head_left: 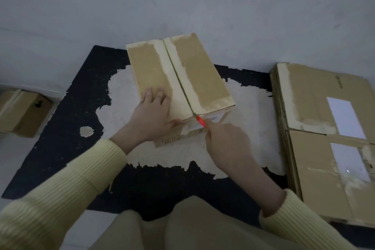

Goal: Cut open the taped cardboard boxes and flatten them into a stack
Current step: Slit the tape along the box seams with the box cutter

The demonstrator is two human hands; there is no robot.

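My right hand [227, 140] is closed round the red cutter [200, 121], whose tip sits at the near end of the centre seam of the box [194, 63]. My left hand [154, 111] presses flat on its top. The box stands on the floor mat [85, 79]. If the cutter slips, it could catch my left thumb, which is just beside it. The blade itself is too blurred to make out.

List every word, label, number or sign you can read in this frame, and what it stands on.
No text is legible here.
Stack: small dark print near its far edge, too blurred to read.
White labels on the stack: no text readable.
Box, near side: faint print, too blurred.
Left box: a dark mark, unreadable.
Cutter: no marking seen.
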